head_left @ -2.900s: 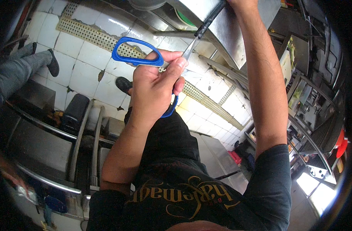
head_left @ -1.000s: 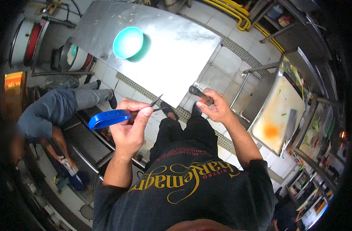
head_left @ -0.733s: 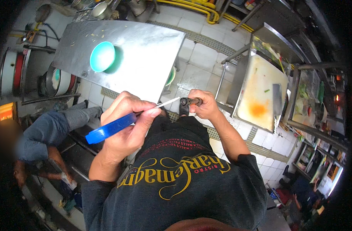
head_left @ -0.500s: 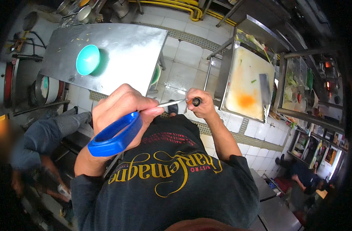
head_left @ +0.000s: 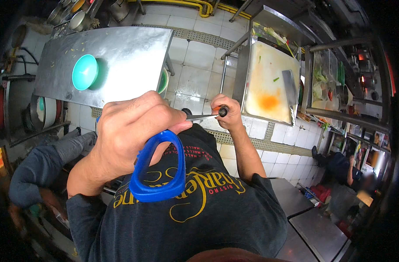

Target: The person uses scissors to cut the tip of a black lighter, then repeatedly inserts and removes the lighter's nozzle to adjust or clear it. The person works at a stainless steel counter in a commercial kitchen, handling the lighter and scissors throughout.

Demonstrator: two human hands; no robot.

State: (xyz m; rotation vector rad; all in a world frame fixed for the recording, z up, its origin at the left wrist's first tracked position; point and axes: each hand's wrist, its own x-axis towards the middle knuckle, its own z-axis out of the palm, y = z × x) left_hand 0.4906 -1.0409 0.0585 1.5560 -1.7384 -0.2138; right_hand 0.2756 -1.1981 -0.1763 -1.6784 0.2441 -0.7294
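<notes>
1. Your left hand (head_left: 129, 131) is clenched around the top of a blue loop-handled knife sharpener (head_left: 158, 168), held up close to the camera in front of your chest.
2. Your right hand (head_left: 225, 118) is fisted on a knife handle (head_left: 223, 111); the thin blade (head_left: 199, 116) runs left and disappears behind the left fingers, at the sharpener.
3. Contact point between blade and sharpener is hidden, can't tell exact seating.
4. Below left: steel worktop (head_left: 121, 56) with a teal bowl (head_left: 84, 72) on it.
5. Below right: stained white cutting board (head_left: 267, 87) with a cleaver (head_left: 291, 89) lying on it.
6. Another person's grey sleeve (head_left: 38, 161) sits at the left edge.
</notes>
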